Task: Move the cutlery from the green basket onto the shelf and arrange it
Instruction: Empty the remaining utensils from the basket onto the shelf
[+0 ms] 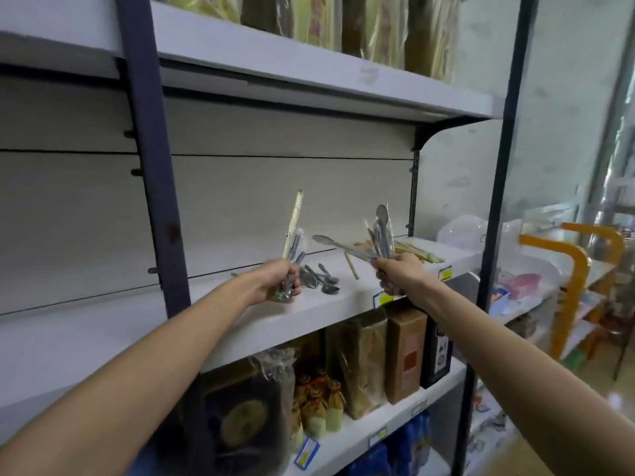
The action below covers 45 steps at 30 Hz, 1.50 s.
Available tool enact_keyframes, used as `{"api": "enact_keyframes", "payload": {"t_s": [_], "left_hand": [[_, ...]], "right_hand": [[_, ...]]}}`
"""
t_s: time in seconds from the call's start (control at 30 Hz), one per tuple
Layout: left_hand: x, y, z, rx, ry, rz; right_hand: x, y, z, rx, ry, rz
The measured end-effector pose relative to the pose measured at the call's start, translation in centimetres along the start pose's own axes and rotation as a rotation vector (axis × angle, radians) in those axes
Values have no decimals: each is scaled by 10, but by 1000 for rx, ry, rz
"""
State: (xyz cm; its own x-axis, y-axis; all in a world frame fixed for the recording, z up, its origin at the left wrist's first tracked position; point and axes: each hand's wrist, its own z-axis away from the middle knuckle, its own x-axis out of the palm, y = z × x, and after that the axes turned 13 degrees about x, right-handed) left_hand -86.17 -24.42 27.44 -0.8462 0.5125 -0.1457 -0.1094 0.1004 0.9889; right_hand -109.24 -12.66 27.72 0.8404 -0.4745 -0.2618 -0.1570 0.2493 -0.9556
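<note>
1. Forearms fill lower frame; left hand (280, 281) is closed round a wrapped cutlery bundle (293, 245), right hand (398, 273) round wrapped spoons (382, 231).
2. Step: delivery to shelf (347, 300), frame ctr; green basket not in view.
3. Next, likely: lay bundles beside loose spoons (321, 281).
4. Open room lies left; front lip close.

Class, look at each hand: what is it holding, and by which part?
Left hand: a wrapped cutlery bundle, gripped at its lower end. Right hand: another bundle of spoons, also gripped at the bottom.
</note>
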Motion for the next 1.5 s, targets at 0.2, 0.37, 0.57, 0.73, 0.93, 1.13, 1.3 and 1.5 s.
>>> {"api": "enact_keyframes", "payload": {"t_s": [0.2,0.37,0.57,0.73,0.93,1.13,1.3,1.5], "left_hand": [[-7,12,-41,10,154,7],[-17,2,-68,34,355,-99],[-32,-4,-74,-15,526,-166],[-36,-15,-76,-43,662,-173],[-32,-23,-78,-32,818,-149],[-44,-30,-74,67,1025,-132],[-48,-37,-69,80,1017,-182],[-38,-29,-75,96,868,-184]], "right_hand": [[8,-24,-68,-51,-109,-7],[33,-29,-129,-63,-293,33],[63,-48,-180,-69,-490,113],[91,-54,-202,-94,-603,181],[113,-55,-211,-102,-693,212],[130,-56,-210,-111,-637,221],[148,-57,-202,-111,-587,252],[172,-58,-187,-55,-628,222]]}}
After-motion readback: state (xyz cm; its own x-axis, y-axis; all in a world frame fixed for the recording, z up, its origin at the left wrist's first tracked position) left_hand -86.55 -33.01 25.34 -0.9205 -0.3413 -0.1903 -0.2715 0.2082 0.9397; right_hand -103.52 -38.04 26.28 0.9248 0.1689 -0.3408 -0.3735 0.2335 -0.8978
